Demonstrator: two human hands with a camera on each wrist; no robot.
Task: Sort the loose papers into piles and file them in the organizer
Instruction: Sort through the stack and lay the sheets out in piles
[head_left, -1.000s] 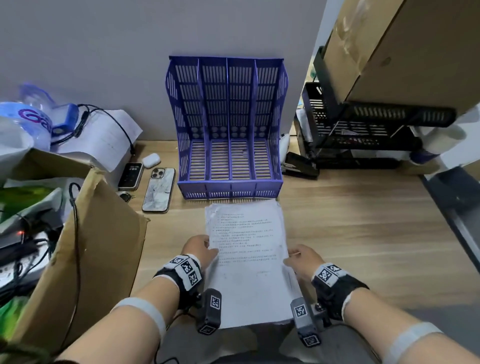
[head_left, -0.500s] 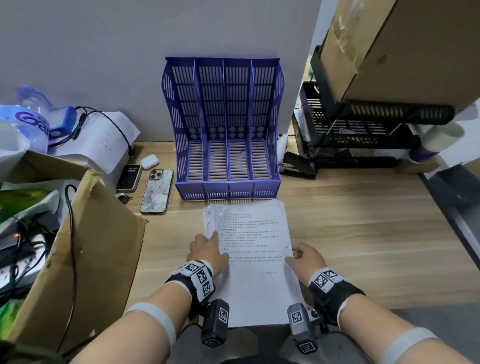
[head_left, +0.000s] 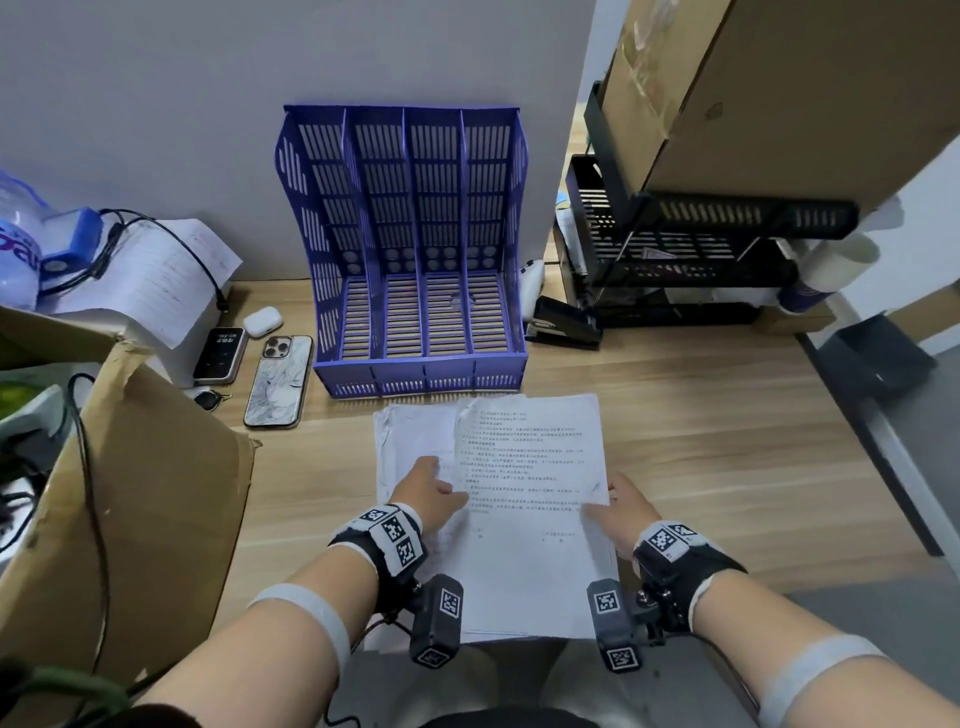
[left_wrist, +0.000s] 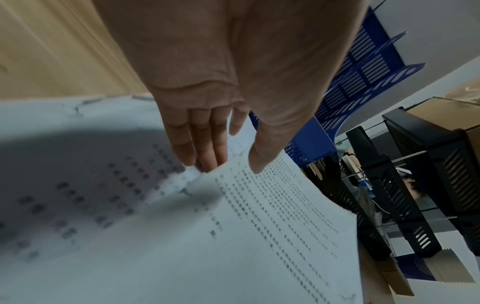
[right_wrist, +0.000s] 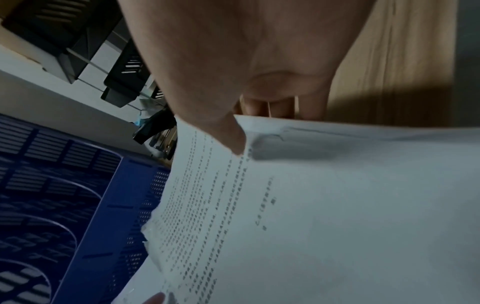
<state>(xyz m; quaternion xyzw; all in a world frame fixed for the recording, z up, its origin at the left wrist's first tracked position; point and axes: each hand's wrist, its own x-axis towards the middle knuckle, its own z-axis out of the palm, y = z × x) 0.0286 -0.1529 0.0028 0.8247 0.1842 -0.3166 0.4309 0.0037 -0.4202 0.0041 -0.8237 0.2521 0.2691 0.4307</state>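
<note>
While both hands (head_left: 524, 496) hold it, top sheet (head_left: 530, 457) points toward organizer (head_left: 421, 364).

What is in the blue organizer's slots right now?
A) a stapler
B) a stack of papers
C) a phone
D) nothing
D: the head view shows all the slots of the blue organizer bare, while the papers still lie on the desk in front of it.

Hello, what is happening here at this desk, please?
A person is sorting a stack of printed papers on a wooden desk. The right hand pinches the right edge of the top sheet and lifts it, while the left hand slips its fingers under the sheet's left edge. The blue organizer behind the stack holds no papers yet.
</note>
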